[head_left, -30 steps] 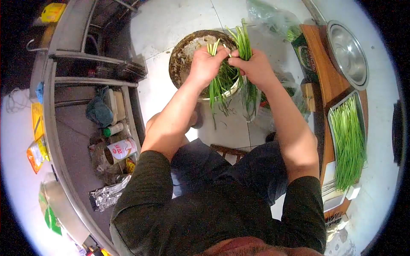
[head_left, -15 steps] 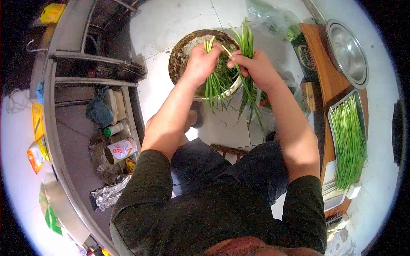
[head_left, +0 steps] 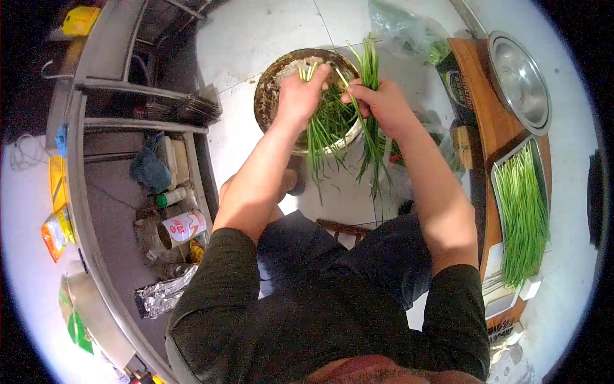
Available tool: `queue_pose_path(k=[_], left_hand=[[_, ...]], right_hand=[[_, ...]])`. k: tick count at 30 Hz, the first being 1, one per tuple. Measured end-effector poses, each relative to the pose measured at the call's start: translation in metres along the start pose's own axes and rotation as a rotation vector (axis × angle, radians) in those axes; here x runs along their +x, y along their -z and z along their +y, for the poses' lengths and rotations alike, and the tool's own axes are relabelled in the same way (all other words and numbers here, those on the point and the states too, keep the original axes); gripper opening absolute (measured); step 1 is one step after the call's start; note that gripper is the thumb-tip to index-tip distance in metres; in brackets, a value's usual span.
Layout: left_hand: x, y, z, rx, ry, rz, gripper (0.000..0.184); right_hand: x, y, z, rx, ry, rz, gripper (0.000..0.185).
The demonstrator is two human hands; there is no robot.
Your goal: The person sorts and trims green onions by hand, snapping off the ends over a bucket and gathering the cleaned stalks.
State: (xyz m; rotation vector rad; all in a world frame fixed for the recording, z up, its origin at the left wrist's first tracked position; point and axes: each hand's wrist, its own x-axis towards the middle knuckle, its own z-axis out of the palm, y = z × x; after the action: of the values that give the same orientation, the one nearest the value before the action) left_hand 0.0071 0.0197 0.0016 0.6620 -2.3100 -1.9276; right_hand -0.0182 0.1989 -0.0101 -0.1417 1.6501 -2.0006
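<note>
My left hand (head_left: pixel 299 99) is closed around a bunch of green chives (head_left: pixel 320 137), pale stem ends poking out above the fingers and leaves hanging below. Its thumb is raised, a little apart from my right hand. In my right hand (head_left: pixel 382 107), closed, is a second bunch of chives (head_left: pixel 369 61), and a single pale stalk (head_left: pixel 343 78) sticks out by its thumb and forefinger. Both hands are over or beside a round, dirt-stained tub (head_left: pixel 267 96), with loose green leaves (head_left: pixel 334 105) inside it.
On the right, a wooden bench (head_left: pixel 480 96) holds a steel bowl (head_left: pixel 521 83) and a tray of neatly laid chives (head_left: pixel 521 211). A clear plastic bag (head_left: pixel 406 29) with greens lies at the back. Metal shelving (head_left: pixel 144 121) with a can (head_left: pixel 183 227) stands on the left.
My left hand has shifted slightly left and down, its thumb now off the single stalk by my right hand. My right hand keeps its bunch, nearly in the same place.
</note>
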Motion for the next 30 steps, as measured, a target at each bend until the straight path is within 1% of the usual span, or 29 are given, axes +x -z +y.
queue_pose_path(k=[1, 2, 4, 5, 7, 10, 13, 16, 19, 20, 23, 24, 27, 28, 30], left_hand=[[-0.001, 0.0, 0.003, -0.034, 0.051, 0.0, 0.022], [0.0, 0.0, 0.001, -0.03, 0.05, 0.001, 0.022], [0.003, 0.001, -0.006, -0.024, 0.047, 0.004, 0.026], [0.004, -0.001, -0.009, -0.013, -0.033, 0.025, 0.026], [0.005, -0.006, -0.011, 0.01, -0.193, 0.067, 0.027], [0.006, 0.0, -0.01, 0.046, -0.026, -0.002, 0.027], [0.002, 0.0, -0.001, -0.078, 0.09, -0.002, 0.024], [-0.009, -0.006, 0.007, -0.197, 0.088, -0.102, 0.024], [-0.012, -0.011, 0.005, -0.156, 0.06, -0.277, 0.023], [-0.01, -0.014, 0.002, -0.156, 0.095, -0.219, 0.021], [0.001, -0.013, -0.008, -0.365, 0.05, -0.077, 0.018], [0.0, -0.013, -0.003, -0.39, -0.026, -0.068, 0.021], [-0.014, -0.008, 0.012, -0.158, -0.089, -0.106, 0.021], [-0.01, -0.007, 0.006, -0.083, -0.141, -0.14, 0.02], [-0.011, -0.008, 0.005, -0.038, -0.194, -0.146, 0.018]], right_hand=[[0.003, 0.002, 0.005, -0.048, -0.008, 0.017, 0.021], [0.005, 0.003, 0.007, -0.096, -0.016, 0.034, 0.021], [0.003, -0.003, 0.004, -0.031, -0.002, 0.063, 0.022], [0.002, -0.005, 0.004, 0.002, 0.004, 0.077, 0.022], [0.005, -0.002, 0.006, -0.05, 0.0, 0.059, 0.022], [0.004, -0.001, 0.006, -0.088, -0.009, 0.058, 0.022], [0.001, -0.002, 0.002, -0.082, -0.017, 0.066, 0.021], [0.004, -0.002, 0.005, -0.151, -0.023, 0.05, 0.021], [0.003, -0.008, 0.008, -0.233, -0.007, 0.051, 0.02], [0.002, -0.01, 0.009, -0.255, 0.003, 0.054, 0.02], [0.001, -0.012, 0.009, -0.29, -0.001, 0.057, 0.024], [0.001, -0.012, 0.011, -0.357, 0.003, 0.074, 0.025], [0.006, -0.009, 0.02, -0.563, 0.034, 0.114, 0.03], [0.007, -0.008, 0.022, -0.638, 0.057, 0.123, 0.032], [0.008, -0.009, 0.025, -0.761, 0.11, 0.157, 0.035]])
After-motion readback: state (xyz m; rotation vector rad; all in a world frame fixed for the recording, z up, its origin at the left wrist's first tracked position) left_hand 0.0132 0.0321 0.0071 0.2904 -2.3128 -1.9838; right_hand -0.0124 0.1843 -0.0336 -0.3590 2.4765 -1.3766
